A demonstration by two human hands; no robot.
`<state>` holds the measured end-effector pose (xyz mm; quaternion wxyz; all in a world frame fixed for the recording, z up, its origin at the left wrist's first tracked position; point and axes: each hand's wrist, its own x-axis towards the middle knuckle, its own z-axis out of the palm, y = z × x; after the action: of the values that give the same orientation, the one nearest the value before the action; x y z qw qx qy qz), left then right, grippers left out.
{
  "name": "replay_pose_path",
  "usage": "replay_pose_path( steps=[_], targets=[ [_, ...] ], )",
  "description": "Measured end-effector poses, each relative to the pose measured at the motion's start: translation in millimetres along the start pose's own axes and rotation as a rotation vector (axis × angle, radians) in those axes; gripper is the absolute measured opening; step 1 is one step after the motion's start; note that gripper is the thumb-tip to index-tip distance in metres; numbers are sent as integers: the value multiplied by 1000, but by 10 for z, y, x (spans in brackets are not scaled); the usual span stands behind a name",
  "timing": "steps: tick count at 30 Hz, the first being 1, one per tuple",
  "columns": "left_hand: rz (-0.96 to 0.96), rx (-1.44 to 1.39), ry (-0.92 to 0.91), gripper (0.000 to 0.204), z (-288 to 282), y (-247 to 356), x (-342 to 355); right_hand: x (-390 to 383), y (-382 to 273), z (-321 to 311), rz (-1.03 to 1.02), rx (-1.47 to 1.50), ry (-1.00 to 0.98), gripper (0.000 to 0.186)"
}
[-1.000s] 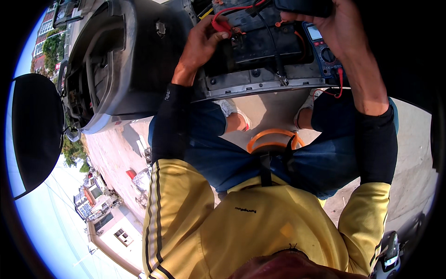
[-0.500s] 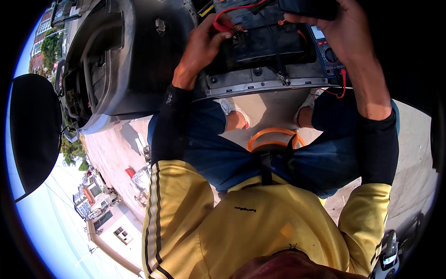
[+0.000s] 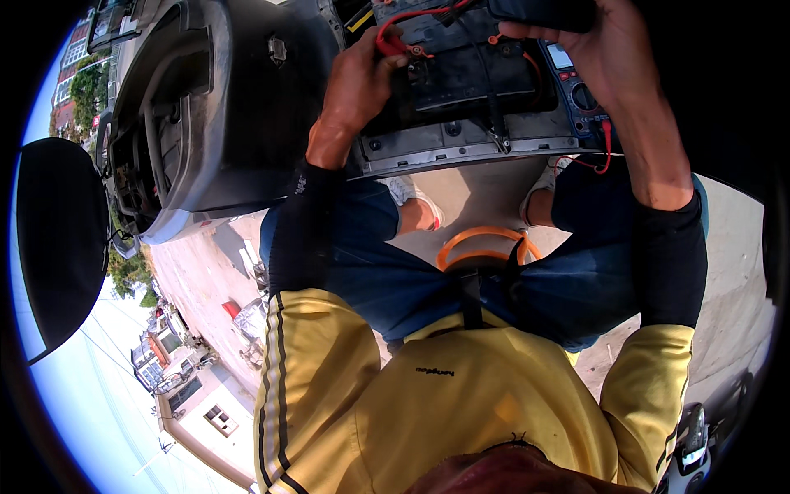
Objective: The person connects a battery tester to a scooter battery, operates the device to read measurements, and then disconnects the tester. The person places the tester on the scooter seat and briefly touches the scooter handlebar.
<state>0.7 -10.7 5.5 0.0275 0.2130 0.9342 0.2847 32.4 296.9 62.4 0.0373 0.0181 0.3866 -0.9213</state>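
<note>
The left hand (image 3: 354,86) pinches a red clip (image 3: 390,43) between thumb and fingers, right at the left side of a dark battery (image 3: 453,86) sunk in an open bay. Just beside that clip I can see an orange ring terminal (image 3: 418,51), and a red cable (image 3: 415,15) arches away from the clip toward the bay's far edge. The right hand (image 3: 613,62) is curled round a flat black object (image 3: 547,11), cut off by the top of the view, which hides the bay's far right corner. One of its fingers reaches out near a second orange terminal (image 3: 494,39); whether it touches, I cannot tell.

A blue and black multimeter (image 3: 580,97) lies at the bay's right edge, partly behind the right hand and wrist, with a red lead (image 3: 608,132) looping from its near end past the bay's metal rim (image 3: 440,156). A black lead (image 3: 491,103) runs straight across the battery, its end lying at the middle of that near rim. At the far left corner sits a yellow strip (image 3: 362,16).

A bulky black panel (image 3: 255,123) closes off the left side. Below the rim, an orange hoop (image 3: 481,234) shows between the person's legs, with a white shoe (image 3: 401,191) to its left.
</note>
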Motion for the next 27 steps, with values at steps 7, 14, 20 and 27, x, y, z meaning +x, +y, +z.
replay_pose_path(
  steps=[7, 14, 20, 27],
  targets=[
    [57, -6, -66, 33, -52, -17, 100, -46, -23, 21, -21, -31, 0, 27],
    [91, -20, -122, 39, -73, 9, 172, -20, -17, 2, -16, -30, -26, 27],
    [141, -26, -146, 43, -78, -26, 202, -11, 0, -12, -12, -18, -38, 28],
    [23, -283, -59, 48, 22, -30, 27, 22, 73, -5, -54, -74, 52, 27]
  ],
)
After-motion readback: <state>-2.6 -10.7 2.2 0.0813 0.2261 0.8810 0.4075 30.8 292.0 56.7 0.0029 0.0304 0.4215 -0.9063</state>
